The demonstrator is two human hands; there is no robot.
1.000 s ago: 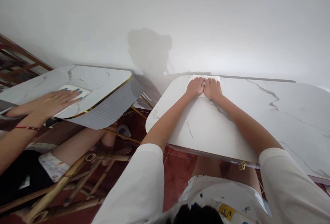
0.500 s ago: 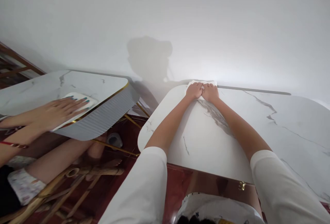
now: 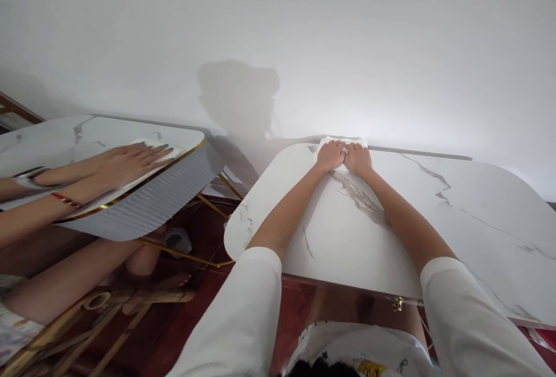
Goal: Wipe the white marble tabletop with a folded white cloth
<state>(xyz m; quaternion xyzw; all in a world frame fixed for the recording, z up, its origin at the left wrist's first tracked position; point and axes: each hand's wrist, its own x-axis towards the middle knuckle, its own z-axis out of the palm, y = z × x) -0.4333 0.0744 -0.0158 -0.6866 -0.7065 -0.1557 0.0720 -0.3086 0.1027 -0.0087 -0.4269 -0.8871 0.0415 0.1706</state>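
Both my arms reach straight out over a white marble-patterned tabletop (image 3: 343, 249) to its far edge by the wall. There my left hand (image 3: 331, 155) presses down on a white cloth (image 3: 362, 143), its fingers bent over it. Right beside it, my right hand (image 3: 358, 158) is on the same cloth, fingers also bent, and the two hands touch at the thumbs. The cloth lies on the table's back edge; its far corners show past my fingers, and the rest is hidden under my hands.
At left, another person's hands (image 3: 130, 163) lie stacked on a white cloth (image 3: 174, 154) on a second marble-patterned table (image 3: 52, 139). A bamboo stool (image 3: 125, 296) stands below it. A pale wall (image 3: 347, 47) rises behind both tables. A gold latch (image 3: 397, 303) hangs under my table's front edge.
My hands and the cloth have shifted slightly right along the far edge of the table. The other person's hands have slid forward and right with their cloth. My view has turned slightly right.
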